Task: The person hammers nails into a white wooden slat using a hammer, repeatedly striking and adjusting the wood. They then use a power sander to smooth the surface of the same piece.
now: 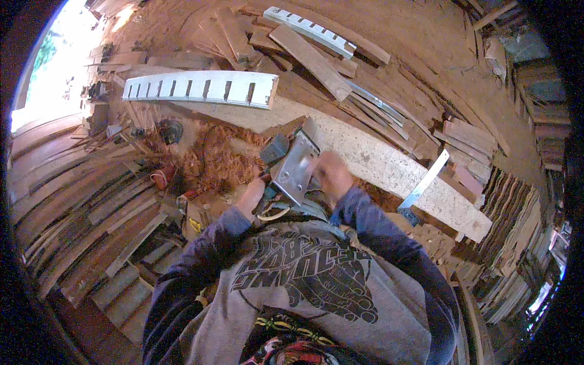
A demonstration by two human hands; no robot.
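Note:
In front of my body, I hold a power tool (296, 168) tilted, with its flat silver metal base plate facing up. The plate has a few holes, and a dark boxy part sticks out at its left. My left hand (250, 198) is closed round the tool's body, left of the plate. My right hand (333, 175) is curled at the plate's right edge; its fingertips are partly hidden. A pale cable loop (274, 216) hangs beneath the tool. Just beyond it lies a long pale plank (377, 152), running across to the right.
A white slotted board (201, 86) rests at the left end; a second slotted board (310, 30) lies farther back. A try square (426, 181) lies across the plank at right. Loose wood pieces (310, 61), sawdust (213, 152) and stacked timber (79, 213) surround me.

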